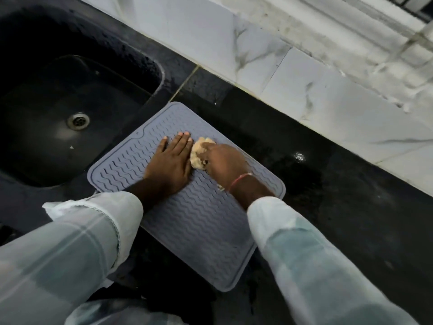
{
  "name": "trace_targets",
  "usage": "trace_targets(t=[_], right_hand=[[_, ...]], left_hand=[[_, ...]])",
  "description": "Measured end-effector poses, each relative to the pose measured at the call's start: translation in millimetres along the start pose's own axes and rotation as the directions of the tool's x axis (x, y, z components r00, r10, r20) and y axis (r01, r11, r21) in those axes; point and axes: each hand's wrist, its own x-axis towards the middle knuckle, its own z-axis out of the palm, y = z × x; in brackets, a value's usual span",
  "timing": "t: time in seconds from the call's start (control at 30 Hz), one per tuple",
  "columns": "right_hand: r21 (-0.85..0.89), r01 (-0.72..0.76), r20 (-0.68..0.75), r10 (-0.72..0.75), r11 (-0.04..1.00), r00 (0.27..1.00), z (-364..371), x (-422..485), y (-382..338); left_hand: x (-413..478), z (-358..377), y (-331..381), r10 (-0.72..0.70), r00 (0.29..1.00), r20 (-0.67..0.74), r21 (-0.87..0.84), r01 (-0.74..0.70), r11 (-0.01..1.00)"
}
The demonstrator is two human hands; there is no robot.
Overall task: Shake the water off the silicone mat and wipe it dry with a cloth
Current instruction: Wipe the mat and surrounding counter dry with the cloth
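Partly hidden cloth (197, 156) clenched in right hand (225, 165) grip, left hand (169, 160) flat on silicone mat (199, 221), fingers straight

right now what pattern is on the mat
Raised wavy ridges on a grey silicone mat, inside a plain border; clearest in the head view.

Grey silicone mat (203, 231) (wavy ridges) lies flat on the counter (339, 207), a bunched beige cloth (198, 153) upon it.
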Motion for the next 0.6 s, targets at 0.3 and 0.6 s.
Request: trace_targets(t=[0.3, 0.6], right_hand=[[-0.115, -0.174, 0.142, 0.19, 0.978, 0.972, -19, -122, 81], [-0.125, 0.063, 0.062, -0.056, 0.99, 0.997, -23, 13, 31]], left_hand=[[-1, -1, -2, -0.024, 1.0, 0.008, -0.03, 0.024, 0.999], [-2, 0, -2, -0.037, 0.999, -0.033, -0.03, 0.036, 0.999]])
